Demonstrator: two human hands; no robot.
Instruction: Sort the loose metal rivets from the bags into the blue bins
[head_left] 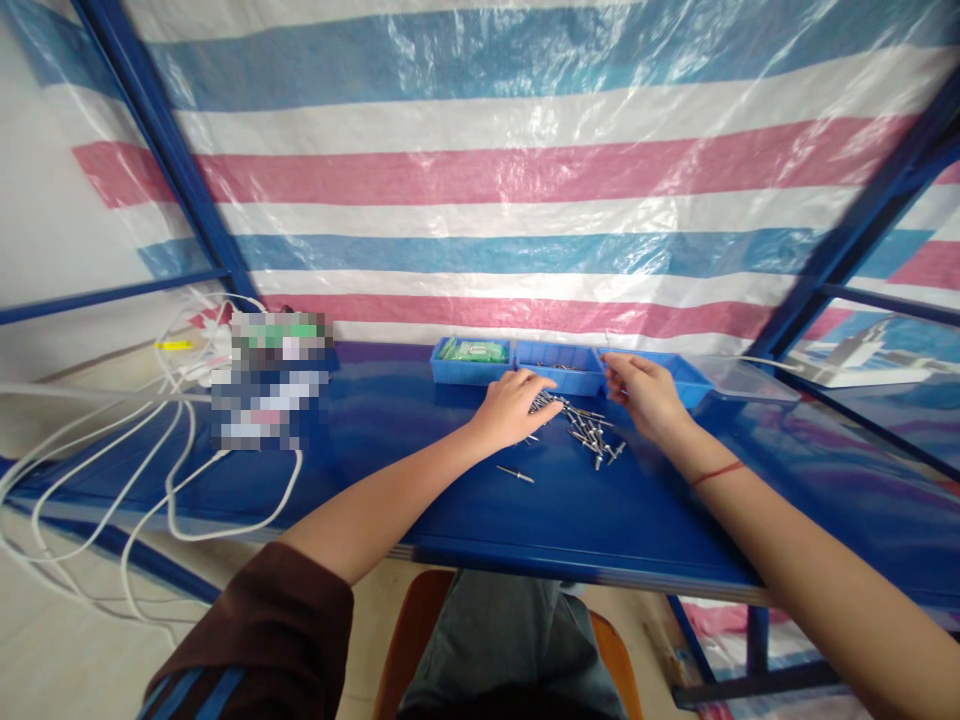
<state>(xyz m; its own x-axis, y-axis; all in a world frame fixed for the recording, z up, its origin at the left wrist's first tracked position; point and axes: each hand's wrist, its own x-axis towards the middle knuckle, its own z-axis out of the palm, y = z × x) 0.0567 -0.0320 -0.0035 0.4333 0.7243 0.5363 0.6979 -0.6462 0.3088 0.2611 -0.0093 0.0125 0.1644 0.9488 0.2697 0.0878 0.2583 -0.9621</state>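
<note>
A loose pile of silver blind rivets with long thin pins lies on the blue tabletop. My left hand rests over the pile's left side, palm down, thumb and fingers apart; it covers some of the rivets. One single rivet lies apart, nearer the table's front edge. My right hand is raised in front of the bins with its fingers pinched together. What it pinches, if anything, is too small to make out. Behind the hands stands a blue middle bin with a few small metal pieces inside.
The left blue bin holds green packets; the right blue bin is partly behind my right hand. White cables and blurred-out items lie at the left. A striped plastic sheet hangs behind between blue posts.
</note>
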